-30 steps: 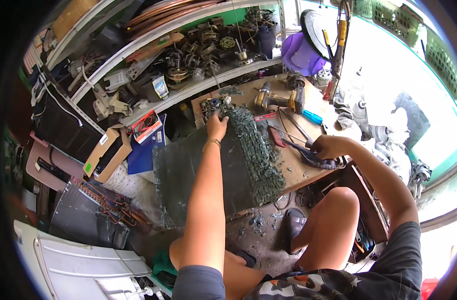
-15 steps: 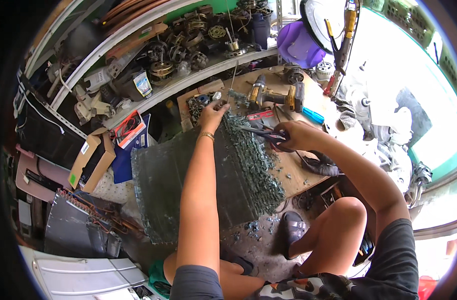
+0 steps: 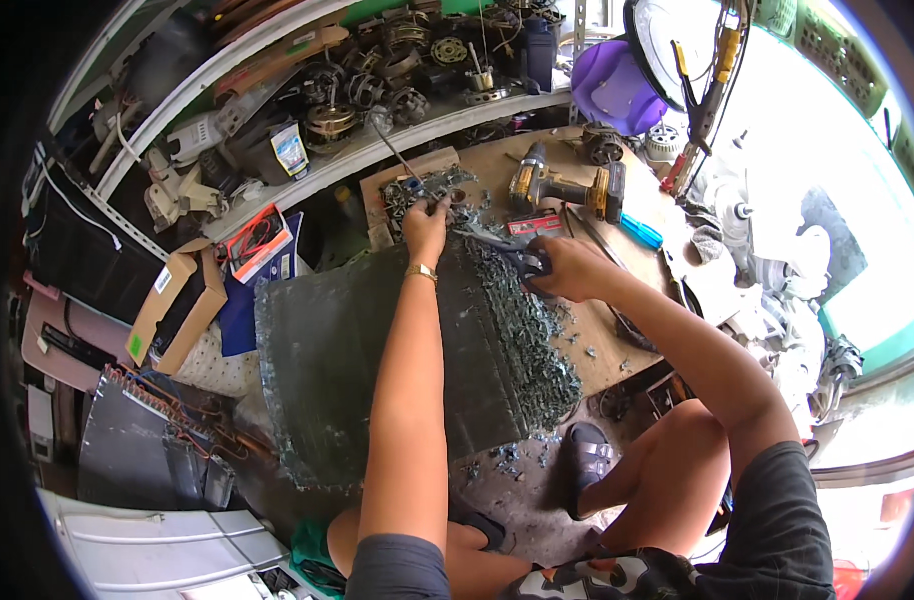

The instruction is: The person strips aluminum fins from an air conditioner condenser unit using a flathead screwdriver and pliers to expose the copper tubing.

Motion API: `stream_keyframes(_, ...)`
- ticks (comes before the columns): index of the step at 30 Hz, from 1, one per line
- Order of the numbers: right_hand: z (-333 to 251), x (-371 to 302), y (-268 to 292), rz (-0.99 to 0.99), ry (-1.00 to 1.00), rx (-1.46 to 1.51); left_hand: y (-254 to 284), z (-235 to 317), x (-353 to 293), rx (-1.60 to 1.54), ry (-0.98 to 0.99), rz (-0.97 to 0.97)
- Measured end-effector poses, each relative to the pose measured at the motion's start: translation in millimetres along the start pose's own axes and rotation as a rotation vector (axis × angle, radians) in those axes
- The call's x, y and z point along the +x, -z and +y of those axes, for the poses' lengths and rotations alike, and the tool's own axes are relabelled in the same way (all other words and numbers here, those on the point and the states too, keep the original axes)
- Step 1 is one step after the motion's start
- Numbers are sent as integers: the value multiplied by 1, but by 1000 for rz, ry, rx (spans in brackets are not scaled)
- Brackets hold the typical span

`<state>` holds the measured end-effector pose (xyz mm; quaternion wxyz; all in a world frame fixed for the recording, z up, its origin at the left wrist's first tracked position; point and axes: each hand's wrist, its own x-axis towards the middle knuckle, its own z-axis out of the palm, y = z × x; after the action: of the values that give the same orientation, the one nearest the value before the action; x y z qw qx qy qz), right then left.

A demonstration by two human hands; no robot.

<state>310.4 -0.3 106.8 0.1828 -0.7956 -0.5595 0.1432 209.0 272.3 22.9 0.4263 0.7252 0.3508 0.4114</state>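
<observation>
Right before me now, the panel [image 3: 377, 350] lies with its right side on the bench [image 3: 617, 330]; beyond it, to my right, there's the drill [image 3: 567, 190], bench-top too. Motor parts [image 3: 330, 122] crowd the shelf [image 3: 357, 164] behind, a tub [image 3: 617, 90] past the drill, an open box [image 3: 192, 310] left.

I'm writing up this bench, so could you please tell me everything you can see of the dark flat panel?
The dark flat panel is broad, roughly rectangular and grey-black, metallic-looking, with pale scuffs and faint lines. Its left edge is ragged; its right side is shredded into a rough blue-green band. It lies partly over the wooden tabletop. The left hand is at its far edge; a scissors-like tool in the right hand reaches the band, contact unclear.
</observation>
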Motion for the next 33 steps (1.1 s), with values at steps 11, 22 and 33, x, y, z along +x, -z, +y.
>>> stream_keyframes(11,3,59,15,-190,-52,-58,-10,-16,-2,84,-150,182)
stream_keyframes(22,-31,109,1,-291,-244,-123,-16,-19,-4,40,-176,139)
stream_keyframes(33,-10,104,-2,-140,-12,-451,-19,-17,0,-21,-182,240)
